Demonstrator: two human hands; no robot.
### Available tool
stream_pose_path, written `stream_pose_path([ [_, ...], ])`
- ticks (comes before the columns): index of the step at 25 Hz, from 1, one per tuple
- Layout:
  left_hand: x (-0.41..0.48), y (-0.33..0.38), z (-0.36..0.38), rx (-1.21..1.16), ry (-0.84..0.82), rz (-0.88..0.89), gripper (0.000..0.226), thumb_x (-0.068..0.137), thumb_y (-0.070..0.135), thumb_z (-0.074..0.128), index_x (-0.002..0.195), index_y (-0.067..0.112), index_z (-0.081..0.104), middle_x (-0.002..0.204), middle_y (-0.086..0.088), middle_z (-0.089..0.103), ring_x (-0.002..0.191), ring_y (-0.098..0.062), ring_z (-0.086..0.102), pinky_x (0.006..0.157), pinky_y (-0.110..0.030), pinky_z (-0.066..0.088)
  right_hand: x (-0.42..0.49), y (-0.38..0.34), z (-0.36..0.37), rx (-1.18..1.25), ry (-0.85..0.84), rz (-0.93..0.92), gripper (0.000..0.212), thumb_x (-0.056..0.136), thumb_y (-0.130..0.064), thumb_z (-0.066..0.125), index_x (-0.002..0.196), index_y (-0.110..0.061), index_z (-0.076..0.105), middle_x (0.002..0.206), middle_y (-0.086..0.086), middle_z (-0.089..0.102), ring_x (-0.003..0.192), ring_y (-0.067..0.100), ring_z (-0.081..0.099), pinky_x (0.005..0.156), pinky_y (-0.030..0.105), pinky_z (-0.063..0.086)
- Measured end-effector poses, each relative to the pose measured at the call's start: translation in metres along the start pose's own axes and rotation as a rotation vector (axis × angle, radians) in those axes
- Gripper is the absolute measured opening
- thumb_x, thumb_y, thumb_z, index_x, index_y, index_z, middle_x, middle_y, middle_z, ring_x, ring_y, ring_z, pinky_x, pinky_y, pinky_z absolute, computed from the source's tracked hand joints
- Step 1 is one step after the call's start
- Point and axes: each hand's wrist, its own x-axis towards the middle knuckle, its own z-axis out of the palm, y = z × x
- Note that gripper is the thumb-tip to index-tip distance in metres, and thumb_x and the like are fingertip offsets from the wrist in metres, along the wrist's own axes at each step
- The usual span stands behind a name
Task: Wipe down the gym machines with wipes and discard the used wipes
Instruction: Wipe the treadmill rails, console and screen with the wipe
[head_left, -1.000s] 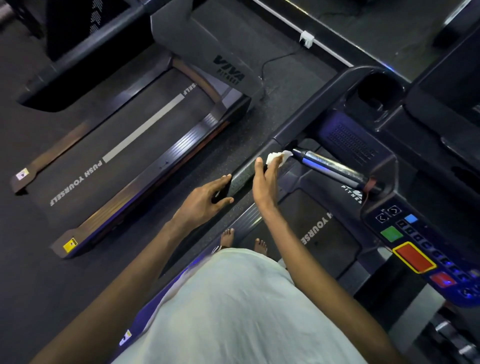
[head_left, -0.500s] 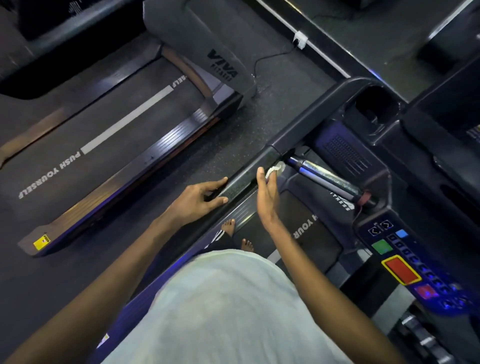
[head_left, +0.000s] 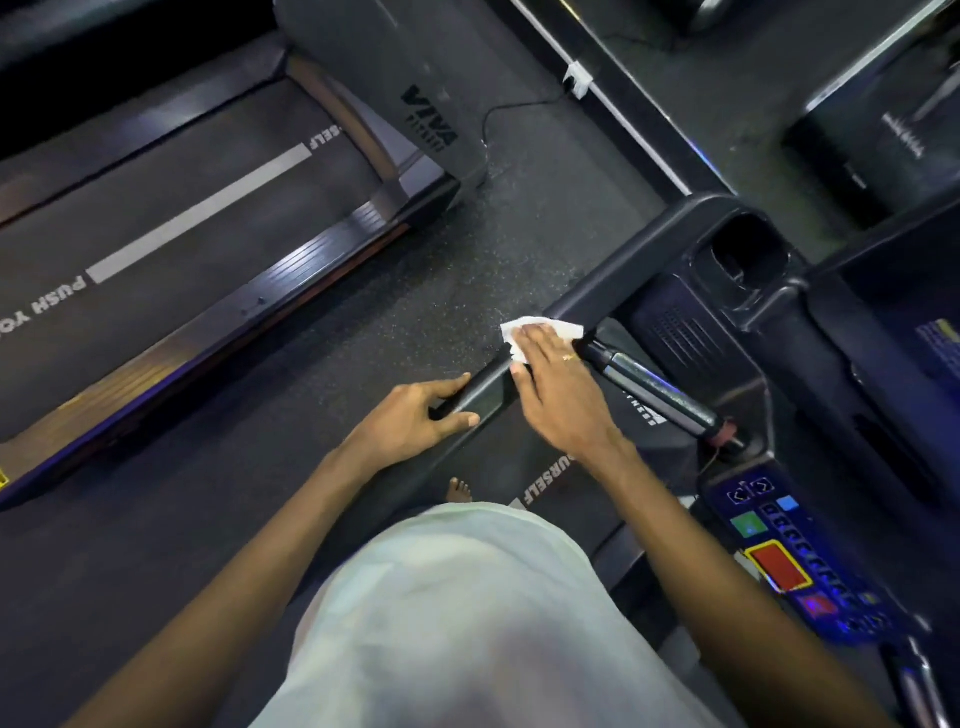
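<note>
Pressing white wipe (head_left: 540, 331) flat onto side handrail (head_left: 597, 299) with right hand (head_left: 553, 400), laying fingers straight over it, curling none. Showing wipe's edges beyond the fingertips, just beside silver grip bar (head_left: 660, 389). Gripping side handrail's near end with left hand (head_left: 410, 423), wrapping thumb and fingers round it. Standing barefoot on treadmill belt (head_left: 501, 460).

Two hands on a treadmill handrail (head_left: 597, 291).
The left hand (head_left: 415, 415) is at its near end; the right hand (head_left: 556, 395) is just beyond, atop a wipe (head_left: 540, 329). A second treadmill (head_left: 182, 234) lies left, the control panel (head_left: 779, 551) right.
</note>
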Motion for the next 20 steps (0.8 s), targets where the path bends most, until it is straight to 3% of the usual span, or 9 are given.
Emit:
stream_pose_path([
  [2, 0.001, -0.002, 0.001, -0.038, -0.004, -0.027, 0.064, 0.086, 0.055, 0.066, 0.144, 0.036, 0.047, 0.135, 0.011, 0.06, 0.113, 0.0, 0.058, 0.095, -0.017, 0.043, 0.03, 0.001, -0.016, -0.112, -0.09, -0.079, 0.045, 0.104, -0.032, 0.029, 0.124, -0.012, 0.064, 0.132, 0.007, 0.062, 0.128, 0.025, 0.052, 0.113, 0.039, 0.035],
  [4, 0.004, -0.003, 0.0, -0.063, -0.011, -0.052, 0.065, 0.084, 0.058, 0.066, 0.143, 0.037, 0.048, 0.134, 0.009, 0.061, 0.114, -0.001, 0.058, 0.095, -0.018, 0.043, 0.059, -0.01, -0.03, -0.203, -0.313, -0.057, 0.055, 0.103, -0.036, 0.021, 0.109, -0.013, 0.07, 0.12, 0.008, 0.069, 0.117, 0.028, 0.06, 0.109, 0.041, 0.038],
  [7, 0.01, -0.008, -0.004, -0.077, -0.057, -0.112, 0.07, 0.078, 0.065, 0.067, 0.141, 0.038, 0.05, 0.136, 0.009, 0.06, 0.121, -0.008, 0.057, 0.096, -0.023, 0.043, 0.092, -0.043, -0.032, -0.4, -0.75, 0.061, 0.063, 0.105, -0.04, 0.015, 0.127, -0.006, 0.063, 0.136, 0.02, 0.058, 0.129, 0.036, 0.051, 0.111, 0.045, 0.033],
  [10, 0.013, -0.016, -0.007, -0.121, -0.113, -0.17, 0.081, 0.067, 0.077, 0.067, 0.138, 0.04, 0.053, 0.135, 0.015, 0.059, 0.123, -0.006, 0.056, 0.1, -0.028, 0.045, 0.114, -0.058, -0.03, -0.514, -0.901, 0.131, 0.056, 0.104, -0.036, 0.019, 0.135, -0.008, 0.056, 0.144, 0.015, 0.053, 0.131, 0.034, 0.051, 0.105, 0.046, 0.038],
  [14, 0.018, -0.022, -0.012, -0.149, -0.139, -0.17, 0.08, 0.067, 0.076, 0.068, 0.137, 0.041, 0.054, 0.138, 0.015, 0.056, 0.126, -0.007, 0.054, 0.104, -0.029, 0.042, 0.1, -0.05, -0.041, -0.656, -0.647, 0.062, 0.049, 0.105, -0.039, 0.028, 0.116, -0.01, 0.066, 0.122, 0.011, 0.067, 0.112, 0.03, 0.064, 0.089, 0.039, 0.046],
  [16, 0.021, -0.02, -0.015, -0.152, -0.172, -0.162, 0.077, 0.069, 0.072, 0.07, 0.137, 0.041, 0.053, 0.139, 0.015, 0.056, 0.126, -0.008, 0.054, 0.103, -0.03, 0.042, 0.075, -0.044, -0.038, -0.615, -0.463, 0.052, 0.043, 0.104, -0.038, 0.033, 0.111, -0.012, 0.067, 0.114, 0.009, 0.069, 0.104, 0.028, 0.066, 0.085, 0.035, 0.048],
  [18, 0.026, -0.016, -0.018, -0.15, -0.21, -0.147, 0.077, 0.069, 0.07, 0.071, 0.138, 0.041, 0.053, 0.139, 0.012, 0.057, 0.124, -0.008, 0.055, 0.101, -0.029, 0.043, 0.058, -0.028, -0.031, -0.487, -0.248, 0.096, 0.039, 0.102, -0.034, 0.035, 0.112, -0.015, 0.068, 0.117, 0.006, 0.068, 0.107, 0.024, 0.065, 0.09, 0.034, 0.047],
  [20, 0.032, -0.012, -0.021, -0.137, -0.242, -0.128, 0.078, 0.069, 0.069, 0.071, 0.139, 0.039, 0.053, 0.138, 0.009, 0.058, 0.121, -0.006, 0.056, 0.102, -0.029, 0.043, 0.045, -0.005, -0.022, -0.284, -0.073, 0.138, 0.037, 0.101, -0.029, 0.04, 0.121, -0.013, 0.067, 0.128, 0.005, 0.065, 0.122, 0.022, 0.058, 0.104, 0.033, 0.042],
])
